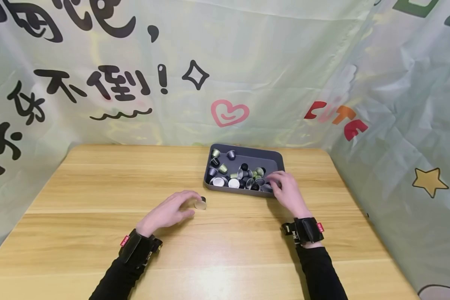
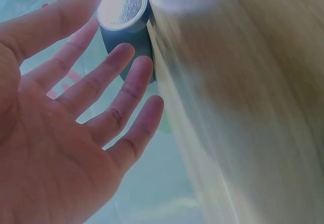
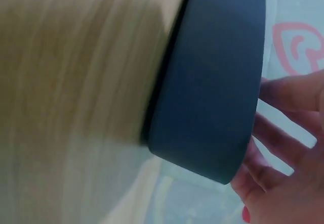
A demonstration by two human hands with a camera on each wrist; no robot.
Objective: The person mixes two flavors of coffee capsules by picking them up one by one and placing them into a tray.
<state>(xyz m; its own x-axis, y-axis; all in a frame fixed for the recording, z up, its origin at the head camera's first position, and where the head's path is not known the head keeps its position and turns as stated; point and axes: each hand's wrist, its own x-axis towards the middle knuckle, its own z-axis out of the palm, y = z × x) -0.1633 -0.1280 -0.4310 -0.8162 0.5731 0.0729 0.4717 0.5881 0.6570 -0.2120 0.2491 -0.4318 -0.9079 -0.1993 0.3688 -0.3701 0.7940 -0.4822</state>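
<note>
On the table, a coffee capsule (image 1: 200,204) with a silver foil lid stands just beyond my left hand (image 1: 169,212), and a dark part shows behind the lid. The left wrist view has that hand with fingers spread and the lid (image 2: 121,7) close to the thumb and index tips. My right hand (image 1: 288,194) reaches over the near right corner of a dark grey tray (image 1: 256,155), its fingers loosely bent around a gap beside the capsules (image 1: 267,188). In the right wrist view the tray wall (image 3: 212,82) hides the fingertips.
Several coffee capsules in green, black, grey and white lie in the tray, mostly along its near and left sides. A printed cloth (image 1: 277,71) hangs behind and beside the wooden table (image 1: 108,179). The tray stands close to the table's back edge.
</note>
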